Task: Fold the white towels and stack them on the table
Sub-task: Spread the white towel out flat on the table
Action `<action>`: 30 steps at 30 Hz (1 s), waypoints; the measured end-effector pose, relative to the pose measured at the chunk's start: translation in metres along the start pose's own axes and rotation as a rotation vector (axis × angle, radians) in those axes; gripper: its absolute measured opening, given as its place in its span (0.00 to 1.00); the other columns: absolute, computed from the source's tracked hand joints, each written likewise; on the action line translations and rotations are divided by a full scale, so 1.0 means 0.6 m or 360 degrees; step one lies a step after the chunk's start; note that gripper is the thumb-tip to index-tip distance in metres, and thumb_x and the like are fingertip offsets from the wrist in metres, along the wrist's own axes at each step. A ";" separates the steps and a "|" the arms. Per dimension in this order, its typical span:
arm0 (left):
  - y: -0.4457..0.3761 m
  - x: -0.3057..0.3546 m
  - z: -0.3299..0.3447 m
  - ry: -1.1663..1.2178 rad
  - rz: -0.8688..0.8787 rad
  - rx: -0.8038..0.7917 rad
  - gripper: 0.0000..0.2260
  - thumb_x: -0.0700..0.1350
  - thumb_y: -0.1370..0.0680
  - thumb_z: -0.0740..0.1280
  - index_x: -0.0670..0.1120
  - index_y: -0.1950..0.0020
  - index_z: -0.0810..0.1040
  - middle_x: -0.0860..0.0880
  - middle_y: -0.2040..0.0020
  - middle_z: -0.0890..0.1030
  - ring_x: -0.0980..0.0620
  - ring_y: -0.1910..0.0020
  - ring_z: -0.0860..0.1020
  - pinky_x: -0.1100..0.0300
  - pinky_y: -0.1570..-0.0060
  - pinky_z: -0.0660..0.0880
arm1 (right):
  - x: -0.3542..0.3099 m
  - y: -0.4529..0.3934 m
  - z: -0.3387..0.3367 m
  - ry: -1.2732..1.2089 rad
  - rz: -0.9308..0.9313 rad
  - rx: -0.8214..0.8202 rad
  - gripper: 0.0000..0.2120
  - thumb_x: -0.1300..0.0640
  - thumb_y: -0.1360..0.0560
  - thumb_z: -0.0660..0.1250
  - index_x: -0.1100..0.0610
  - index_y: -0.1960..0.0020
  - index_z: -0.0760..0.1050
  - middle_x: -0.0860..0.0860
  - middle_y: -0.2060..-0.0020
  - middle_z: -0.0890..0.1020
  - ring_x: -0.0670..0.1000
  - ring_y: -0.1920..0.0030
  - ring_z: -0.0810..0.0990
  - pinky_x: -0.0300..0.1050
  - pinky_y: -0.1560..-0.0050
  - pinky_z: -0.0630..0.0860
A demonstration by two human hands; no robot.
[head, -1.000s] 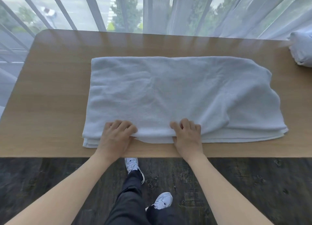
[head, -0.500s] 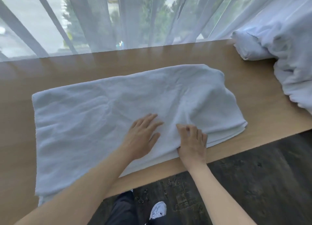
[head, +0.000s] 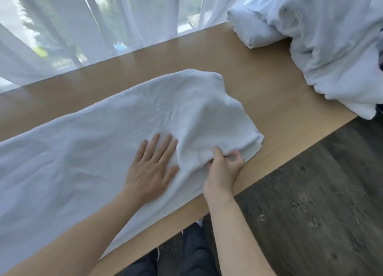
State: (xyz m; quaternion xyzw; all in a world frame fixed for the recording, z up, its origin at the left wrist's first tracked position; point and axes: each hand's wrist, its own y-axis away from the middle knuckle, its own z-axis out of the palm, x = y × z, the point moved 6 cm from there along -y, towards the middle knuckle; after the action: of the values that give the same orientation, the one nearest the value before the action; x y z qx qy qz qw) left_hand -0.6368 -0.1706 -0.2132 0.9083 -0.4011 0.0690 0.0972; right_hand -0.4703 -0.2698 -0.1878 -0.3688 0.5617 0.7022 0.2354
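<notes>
The towel (head: 116, 143) lies flat on the desk (head: 275, 101), already doubled, long axis running left to right along the near edge. Your right hand (head: 224, 168) is at its right end: fingers curled under the near edge, thumb on top, pinching the layers there and lifting them slightly. Your left hand (head: 152, 166) lies flat, fingers straight and spread, pressing the towel down just left of that grip and holding nothing. Most of the towel's length extends left, away from your right hand, so the next fold probably carries the right end leftward over your left hand, which marks the crease. A heap of white towels (head: 331, 43) sits at the far right of the desk, well apart.
</notes>
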 end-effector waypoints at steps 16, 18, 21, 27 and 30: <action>-0.364 -0.022 -0.153 0.0629 -0.0525 0.0422 0.20 0.57 0.19 0.54 0.48 0.39 0.78 0.44 0.32 0.74 0.42 0.30 0.69 0.49 0.33 0.62 | -0.138 -0.155 -0.073 0.1026 -0.0472 0.0416 0.33 0.52 0.27 0.69 0.56 0.26 0.61 0.51 0.39 0.73 0.54 0.37 0.73 0.60 0.40 0.76; -0.441 -0.025 -0.147 0.0523 -0.0680 -0.0010 0.26 0.64 0.18 0.51 0.46 0.47 0.79 0.43 0.41 0.79 0.40 0.36 0.74 0.50 0.44 0.67 | -0.158 -0.175 -0.064 0.1254 -0.0515 0.0422 0.35 0.47 0.25 0.70 0.59 0.24 0.60 0.56 0.34 0.72 0.58 0.32 0.68 0.60 0.31 0.67; -0.493 -0.019 -0.136 0.0433 -0.0785 -0.0595 0.37 0.75 0.24 0.50 0.46 0.41 0.81 0.42 0.36 0.79 0.40 0.36 0.76 0.48 0.41 0.71 | -0.163 -0.191 -0.041 0.1485 -0.0488 0.0279 0.34 0.41 0.24 0.69 0.60 0.27 0.64 0.56 0.34 0.75 0.59 0.33 0.70 0.57 0.31 0.67; -0.504 -0.005 -0.144 0.0755 -0.0494 -0.0910 0.34 0.75 0.44 0.75 0.48 0.56 0.84 0.54 0.62 0.85 0.53 0.62 0.84 0.58 0.66 0.79 | -0.167 -0.211 -0.015 0.1768 -0.0659 -0.0074 0.17 0.39 0.21 0.63 0.52 0.53 0.70 0.46 0.55 0.73 0.50 0.57 0.73 0.47 0.60 0.66; -0.515 -0.004 -0.184 0.1378 -0.0244 -0.0236 0.23 0.68 0.41 0.79 0.55 0.54 0.85 0.59 0.63 0.83 0.60 0.65 0.81 0.65 0.71 0.75 | -0.188 -0.202 -0.032 0.1450 -0.0946 -0.0036 0.16 0.37 0.22 0.64 0.50 0.55 0.69 0.43 0.55 0.70 0.43 0.60 0.73 0.33 0.66 0.67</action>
State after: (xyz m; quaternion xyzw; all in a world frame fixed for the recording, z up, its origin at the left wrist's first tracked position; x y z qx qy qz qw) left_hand -0.4145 0.0603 -0.1438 0.8133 -0.2586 0.4067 0.3260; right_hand -0.3053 -0.2475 -0.1761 -0.7812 0.4710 0.3804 0.1524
